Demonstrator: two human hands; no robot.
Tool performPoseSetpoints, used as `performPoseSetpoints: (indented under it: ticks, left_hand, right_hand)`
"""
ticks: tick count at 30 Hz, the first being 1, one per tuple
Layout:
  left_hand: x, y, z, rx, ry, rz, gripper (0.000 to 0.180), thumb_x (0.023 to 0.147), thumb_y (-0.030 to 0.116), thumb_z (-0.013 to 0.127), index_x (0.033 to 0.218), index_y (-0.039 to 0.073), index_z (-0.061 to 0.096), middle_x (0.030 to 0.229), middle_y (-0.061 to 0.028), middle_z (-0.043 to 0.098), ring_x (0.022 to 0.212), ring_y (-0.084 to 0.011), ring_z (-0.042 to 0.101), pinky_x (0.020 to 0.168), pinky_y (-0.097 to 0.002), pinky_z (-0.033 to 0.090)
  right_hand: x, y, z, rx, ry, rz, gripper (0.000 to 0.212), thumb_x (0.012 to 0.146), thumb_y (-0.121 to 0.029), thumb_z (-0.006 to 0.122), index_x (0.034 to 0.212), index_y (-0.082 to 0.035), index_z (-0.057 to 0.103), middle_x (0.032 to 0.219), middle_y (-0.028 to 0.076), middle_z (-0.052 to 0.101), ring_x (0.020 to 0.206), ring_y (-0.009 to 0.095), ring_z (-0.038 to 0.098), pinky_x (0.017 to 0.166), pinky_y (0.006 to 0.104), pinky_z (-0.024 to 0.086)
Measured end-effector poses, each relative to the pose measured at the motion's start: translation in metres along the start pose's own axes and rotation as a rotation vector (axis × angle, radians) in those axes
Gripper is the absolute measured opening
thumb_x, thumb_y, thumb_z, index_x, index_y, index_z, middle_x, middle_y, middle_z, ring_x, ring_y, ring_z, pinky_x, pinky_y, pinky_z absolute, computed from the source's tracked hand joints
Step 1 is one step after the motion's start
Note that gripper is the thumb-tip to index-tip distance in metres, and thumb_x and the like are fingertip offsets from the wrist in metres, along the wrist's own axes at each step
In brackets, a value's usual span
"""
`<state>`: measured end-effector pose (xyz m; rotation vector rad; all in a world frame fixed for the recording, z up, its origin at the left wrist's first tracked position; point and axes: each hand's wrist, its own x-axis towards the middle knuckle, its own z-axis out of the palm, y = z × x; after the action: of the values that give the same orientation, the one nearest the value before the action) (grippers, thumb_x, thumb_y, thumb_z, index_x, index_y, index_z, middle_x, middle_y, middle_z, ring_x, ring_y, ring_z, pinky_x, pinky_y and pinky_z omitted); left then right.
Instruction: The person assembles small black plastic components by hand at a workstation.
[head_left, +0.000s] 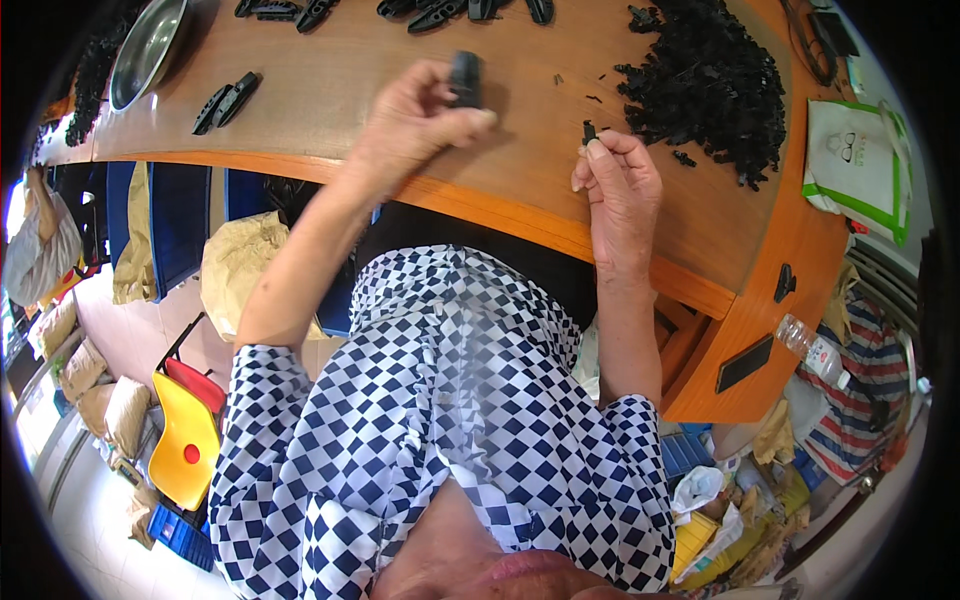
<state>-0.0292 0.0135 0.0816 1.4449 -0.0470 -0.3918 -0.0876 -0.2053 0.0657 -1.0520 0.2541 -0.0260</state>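
Over the brown wooden table, my left hand is closed on a black plastic part, held upright between thumb and fingers. My right hand, farther right, pinches a small black plastic piece between thumb and forefinger. The two parts are apart. Just beyond my right hand lies a large heap of small black plastic pieces, with a few loose bits beside it. Two black parts lie side by side to the left of my left hand.
Several black parts line the table's far side. A metal bowl stands at the far left. To the right are a white-and-green bag, a dark phone-like slab and a plastic bottle. A yellow chair stands at the lower left.
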Motion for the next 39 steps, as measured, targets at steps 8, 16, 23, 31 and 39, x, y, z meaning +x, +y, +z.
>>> performPoseSetpoints:
  ticks: [8, 16, 23, 31, 39]
  left_hand:
    - [-0.011, -0.005, 0.038, 0.203, -0.004, -0.061, 0.050, 0.074, 0.012, 0.081, 0.109, 0.002, 0.046, 0.089, -0.0078, 0.064, 0.080, -0.0121, 0.063, 0.064, -0.0244, 0.054]
    - [-0.017, -0.006, 0.043, 0.516, 0.016, 0.178, 0.066, 0.078, 0.013, 0.077, 0.130, 0.005, 0.037, 0.107, -0.0125, 0.061, 0.095, -0.0216, 0.066, 0.081, -0.0325, 0.056]
    - [-0.021, -0.006, 0.048, 0.471, -0.006, 0.172, 0.064, 0.080, 0.013, 0.075, 0.130, 0.006, 0.036, 0.107, -0.0131, 0.061, 0.097, -0.0221, 0.065, 0.083, -0.0326, 0.056]
    - [-0.022, -0.009, 0.044, 0.346, -0.069, 0.188, 0.058, 0.083, 0.005, 0.069, 0.131, 0.007, 0.036, 0.109, -0.0104, 0.059, 0.101, -0.0191, 0.063, 0.084, -0.0300, 0.054]
    - [-0.029, -0.012, 0.043, 0.129, -0.170, 0.161, 0.052, 0.084, -0.003, 0.062, 0.129, 0.011, 0.040, 0.101, -0.0034, 0.056, 0.092, -0.0124, 0.056, 0.078, -0.0270, 0.048]
  right_hand:
    - [-0.017, 0.011, 0.025, -0.106, -0.007, -0.054, 0.009, 0.087, -0.003, 0.065, 0.095, -0.002, 0.061, 0.082, 0.000, 0.060, 0.071, 0.006, 0.054, 0.066, 0.0189, 0.044]
    - [-0.011, 0.020, 0.038, -0.176, -0.040, -0.159, 0.004, 0.085, -0.003, 0.066, 0.088, -0.003, 0.064, 0.109, 0.006, 0.054, 0.096, 0.009, 0.052, 0.082, 0.0222, 0.043]
    - [-0.012, 0.022, 0.046, -0.079, -0.022, -0.129, 0.004, 0.084, -0.005, 0.068, 0.086, -0.002, 0.065, 0.115, 0.007, 0.051, 0.098, 0.010, 0.051, 0.084, 0.0240, 0.044]
    - [-0.012, 0.022, 0.046, -0.140, -0.027, -0.163, 0.006, 0.085, -0.005, 0.067, 0.088, -0.002, 0.063, 0.108, 0.007, 0.057, 0.089, 0.009, 0.054, 0.079, 0.0224, 0.047]
    - [-0.012, 0.001, 0.045, -0.229, -0.150, 0.047, 0.032, 0.085, 0.003, 0.062, 0.115, 0.002, 0.051, 0.103, 0.008, 0.062, 0.092, 0.011, 0.060, 0.082, 0.0235, 0.049]
